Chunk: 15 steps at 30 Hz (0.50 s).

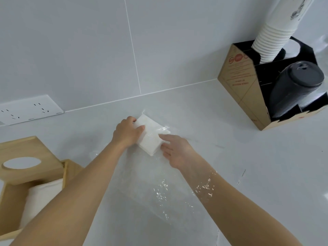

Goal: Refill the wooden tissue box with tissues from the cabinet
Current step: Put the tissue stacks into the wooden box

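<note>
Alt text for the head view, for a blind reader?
A person's left hand grips a white tissue stack while the right hand touches its side with straight fingers, over loose clear plastic wrap. An open wooden tissue box sits at lower left, a cardboard cup holder at upper right.

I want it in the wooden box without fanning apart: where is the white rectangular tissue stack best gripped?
From above, across the long sides of the white rectangular tissue stack, midway. It lies flat on the grey countertop in loose layers, so squeezing its narrow width probably keeps them together. The left hand grips its far end.
</note>
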{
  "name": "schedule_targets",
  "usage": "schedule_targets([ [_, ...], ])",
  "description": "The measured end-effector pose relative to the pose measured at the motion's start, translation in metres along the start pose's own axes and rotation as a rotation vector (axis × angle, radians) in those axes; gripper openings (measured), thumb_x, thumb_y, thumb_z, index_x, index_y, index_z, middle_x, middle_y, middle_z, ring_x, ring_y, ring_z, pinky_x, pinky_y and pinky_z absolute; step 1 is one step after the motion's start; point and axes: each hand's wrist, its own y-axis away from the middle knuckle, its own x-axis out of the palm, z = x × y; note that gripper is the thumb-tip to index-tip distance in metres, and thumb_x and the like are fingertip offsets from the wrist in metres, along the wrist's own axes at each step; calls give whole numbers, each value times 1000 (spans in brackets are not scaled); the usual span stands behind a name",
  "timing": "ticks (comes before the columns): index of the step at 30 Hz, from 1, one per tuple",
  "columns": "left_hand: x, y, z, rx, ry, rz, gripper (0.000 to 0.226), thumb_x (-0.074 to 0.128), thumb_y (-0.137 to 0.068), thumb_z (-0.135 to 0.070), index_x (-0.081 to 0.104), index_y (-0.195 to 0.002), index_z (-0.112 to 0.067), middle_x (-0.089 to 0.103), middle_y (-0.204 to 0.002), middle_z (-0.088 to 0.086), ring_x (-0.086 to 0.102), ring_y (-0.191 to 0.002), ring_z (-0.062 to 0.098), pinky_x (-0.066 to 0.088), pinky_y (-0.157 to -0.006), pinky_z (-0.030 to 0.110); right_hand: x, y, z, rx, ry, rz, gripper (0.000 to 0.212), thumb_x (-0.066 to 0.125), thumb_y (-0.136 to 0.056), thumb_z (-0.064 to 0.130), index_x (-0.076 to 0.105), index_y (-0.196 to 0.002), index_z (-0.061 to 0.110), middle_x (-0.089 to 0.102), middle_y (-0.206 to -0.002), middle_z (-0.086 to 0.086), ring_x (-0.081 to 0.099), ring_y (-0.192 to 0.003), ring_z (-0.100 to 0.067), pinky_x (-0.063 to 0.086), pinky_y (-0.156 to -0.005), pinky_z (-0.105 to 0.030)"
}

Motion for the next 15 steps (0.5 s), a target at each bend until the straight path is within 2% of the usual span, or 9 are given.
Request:
schedule_targets([
  [1, 1, 0, 2, 9, -4, -5, 45, 54, -84, -41, 52, -119, -12, 58, -116, 9, 53, -106, 31, 45, -90, 43, 2, -1, 0, 7, 3, 2, 22, 62, -86, 8, 66, -108, 9, 63, -99, -6, 55, -98, -20, 43, -89, -28],
  [3, 0, 1, 2, 20, 7, -6, 47, 52, -80, -45, 54, -115, -13, 59, -112, 8, 53, -103, 31, 46, -87, 43, 5, -1, 0, 41, 20, -1, 6, 64, -84, 10, 65, -85, 16, 60, -82, -1, 55, -82, -17, 45, -74, -26],
  [5, -1, 2, 2, 16, 23, 4, 46, 53, -82, -43, 54, -116, -13, 59, -113, 8, 53, -104, 30, 46, -88, 43, 7, -3, -1, 81, 31, -22, 14, 67, -81, 11, 59, -72, 19, 60, -77, 1, 52, -66, -14, 36, -58, -22],
  [7, -3, 4, 2, 8, 45, 15, 50, 52, -79, -47, 54, -116, -14, 59, -113, 7, 54, -104, 30, 46, -88, 43, 8, -5, -2, 93, 17, -40, 15, 68, -78, 11, 59, -69, 19, 60, -74, 0, 49, -65, -15, 29, -57, -21],
  [9, -4, 6, 0, -2, 65, 18, 58, 47, -70, -51, 54, -115, -15, 59, -112, 7, 54, -103, 30, 46, -88, 43, 11, -6, -2, 92, -36, -43, 13, 70, -77, 9, 60, -72, 16, 62, -67, 1, 50, -68, -17, 34, -65, -23],
  [11, -4, 7, 1, -2, 71, 16, 56, 48, -74, -51, 54, -116, -15, 59, -113, 7, 53, -104, 30, 46, -88, 43, 14, -5, -1, 83, -59, -59, 15, 71, -77, 8, 59, -72, 15, 57, -61, 3, 50, -63, -13, 37, -69, -23],
  [15, -3, 7, 3, 2, 116, 9, 44, 49, -80, -47, 55, -112, -16, 60, -110, 5, 55, -103, 28, 46, -83, 39, 18, -9, 0, 116, -45, -60, 20, 76, -74, 12, 58, -70, 19, 48, -64, 6, 40, -54, -7, 34, -54, -17],
])
